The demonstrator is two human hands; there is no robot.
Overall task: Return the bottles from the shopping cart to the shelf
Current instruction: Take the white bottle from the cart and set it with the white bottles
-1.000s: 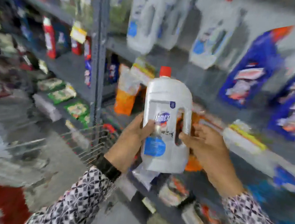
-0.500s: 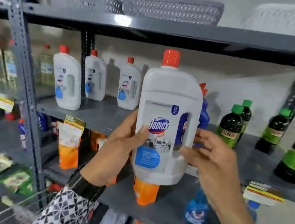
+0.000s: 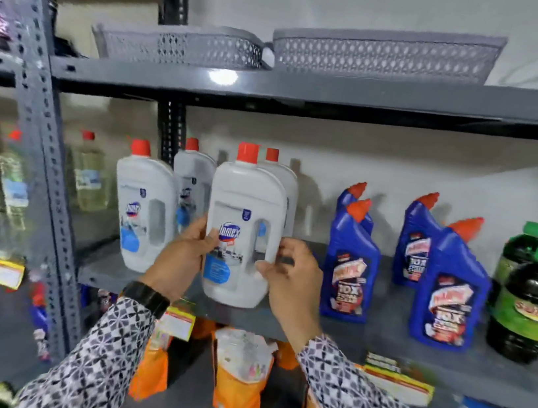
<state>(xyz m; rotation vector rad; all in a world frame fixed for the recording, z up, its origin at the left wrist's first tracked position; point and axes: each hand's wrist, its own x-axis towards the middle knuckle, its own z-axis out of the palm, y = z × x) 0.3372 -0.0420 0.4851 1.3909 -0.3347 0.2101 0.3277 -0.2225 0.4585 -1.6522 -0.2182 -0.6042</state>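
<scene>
A white Domex bottle with a red cap stands upright at the front of the grey shelf. My left hand grips its left side and my right hand grips its right side by the handle cut-out. Three more white Domex bottles stand on the same shelf: one to the left, two behind. The shopping cart is out of view.
Blue toilet-cleaner bottles and dark green-capped bottles stand to the right on the shelf. Grey perforated baskets sit on the shelf above. Orange pouches fill the shelf below. A perforated steel upright stands at the left.
Both hands have carried the white bottle up and forward from in front of the rack onto the shelf, beside the other white bottles. The view has moved closer and higher.
</scene>
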